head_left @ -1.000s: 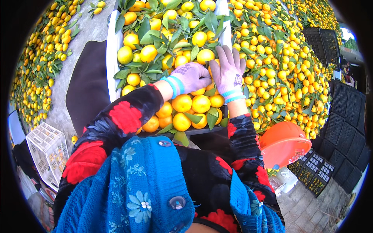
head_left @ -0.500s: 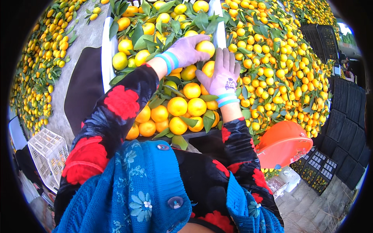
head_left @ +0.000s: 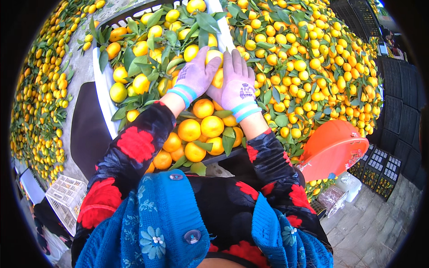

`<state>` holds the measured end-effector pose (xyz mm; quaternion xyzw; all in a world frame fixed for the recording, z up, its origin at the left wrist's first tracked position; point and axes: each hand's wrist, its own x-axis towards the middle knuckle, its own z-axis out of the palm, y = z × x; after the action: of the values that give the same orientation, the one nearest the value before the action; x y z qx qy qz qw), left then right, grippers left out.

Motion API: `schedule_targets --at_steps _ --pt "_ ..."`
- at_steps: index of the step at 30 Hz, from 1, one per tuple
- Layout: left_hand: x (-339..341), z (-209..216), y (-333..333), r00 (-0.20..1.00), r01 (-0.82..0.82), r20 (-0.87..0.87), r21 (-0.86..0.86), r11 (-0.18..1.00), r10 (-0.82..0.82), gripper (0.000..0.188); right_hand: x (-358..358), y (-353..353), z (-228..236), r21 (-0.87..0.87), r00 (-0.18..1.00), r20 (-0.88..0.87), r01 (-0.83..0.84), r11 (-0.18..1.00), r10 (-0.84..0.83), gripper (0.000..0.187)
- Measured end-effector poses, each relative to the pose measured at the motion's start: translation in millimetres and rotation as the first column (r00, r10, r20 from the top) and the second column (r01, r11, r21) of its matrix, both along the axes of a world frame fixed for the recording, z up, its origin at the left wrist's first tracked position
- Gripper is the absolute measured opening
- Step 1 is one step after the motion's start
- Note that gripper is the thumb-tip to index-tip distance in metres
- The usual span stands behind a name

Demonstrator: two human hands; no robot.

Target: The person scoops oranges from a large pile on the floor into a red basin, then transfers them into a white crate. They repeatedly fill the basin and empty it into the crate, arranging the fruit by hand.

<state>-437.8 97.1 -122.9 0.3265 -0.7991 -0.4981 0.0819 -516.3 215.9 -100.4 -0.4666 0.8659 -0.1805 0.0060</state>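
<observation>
Both gloved hands lay flat, fingers spread, left hand (head_left: pixel 195 76) and right hand (head_left: pixel 237 85) side by side pressing the leafy tangerines (head_left: pixel 201 129) down into the crate (head_left: pixel 102 85); gripping nothing.

We see no labels, signs or screens. For packaging, we see a fruit crate (head_left: pixel 134 15) with a dark slatted wall and a white liner (head_left: pixel 103 96), heaped with leafy yellow-orange fruit, right in front of us. At lower left a white lattice crate (head_left: pixel 67 198) lies on the ground. Stacks of black slatted crates (head_left: pixel 397 111) stand along the right edge, with more black compartment trays (head_left: pixel 380 172) low on the right. A crumpled clear plastic bag (head_left: pixel 333 196) lies beside an orange tub (head_left: pixel 333 149).
</observation>
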Motion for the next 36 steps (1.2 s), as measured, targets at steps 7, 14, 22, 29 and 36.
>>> schedule_targets --at_steps 7,14,22,29,36 --pt "-3 -14 5 0.997 0.016 -0.072 -0.153 0.988 -0.028 0.061 -118 63 -38 -0.227 0.525 0.806 0.701 0.676 -0.274 0.046" --pt "-3 -20 5 0.981 0.009 -0.187 -0.216 0.976 -0.051 0.063 -226 59 -118 0.3 0.921 0.047 0.355 0.885 -0.386 0.054" --pt "-1 -13 4 0.989 0.069 -0.124 -0.109 0.992 -0.083 0.07 -225 45 -98 0.087 0.483 0.727 0.64 0.763 -0.488 0.055" --pt "-1 -10 -2 0.989 0.067 -0.131 -0.024 0.997 -0.07 0.087 -133 -26 18 -0.444 0.653 0.67 -0.029 0.895 0.353 0.049" --pt "-2 -4 -9 0.994 0.027 -0.111 0.185 0.982 -0.007 0.104 -88 -67 -4 -0.101 0.957 -0.169 -0.254 0.962 0.236 0.027"
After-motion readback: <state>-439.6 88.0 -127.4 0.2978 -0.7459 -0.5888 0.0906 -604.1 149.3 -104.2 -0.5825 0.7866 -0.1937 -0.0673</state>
